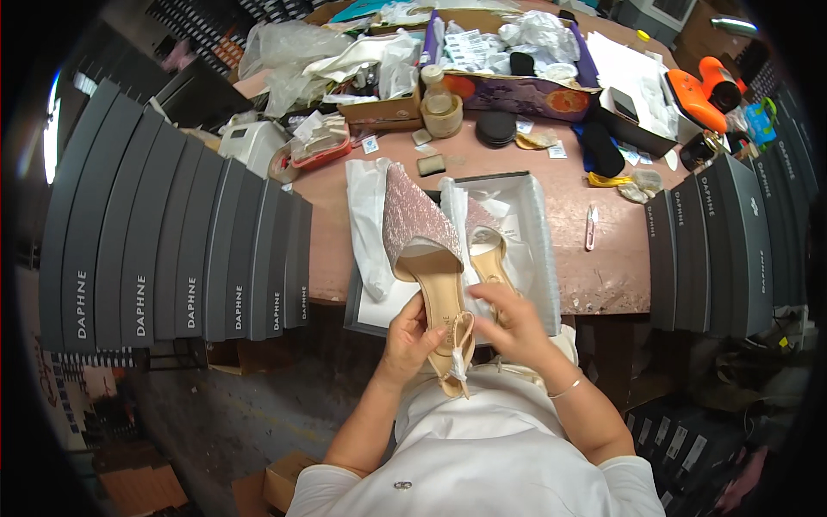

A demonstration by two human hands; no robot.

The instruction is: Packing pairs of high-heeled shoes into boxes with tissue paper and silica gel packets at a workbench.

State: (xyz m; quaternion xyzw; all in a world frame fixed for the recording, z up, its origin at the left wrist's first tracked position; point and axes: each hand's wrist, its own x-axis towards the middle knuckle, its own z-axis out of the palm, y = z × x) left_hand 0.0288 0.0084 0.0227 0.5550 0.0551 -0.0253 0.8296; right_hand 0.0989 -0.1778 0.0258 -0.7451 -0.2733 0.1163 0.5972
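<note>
A pink, glittery pointed-toe shoe with a tan insole is held over a shoebox, toe pointing away from me. My left hand grips it by the middle of the sole, thumb on the insole. Beside its thin ankle strap is my right hand, fingers bent and apart; whether a fingertip touches the strap is unclear. White wrapping hangs on the strap. In the open grey shoebox lies the matching shoe, partly covered by white tissue paper.
Rows of dark grey shoeboxes stand at left, and more boxes at right. Small snips lie right of the open box. Behind are a glue jar, a black round lid and a purple carton of packing material.
</note>
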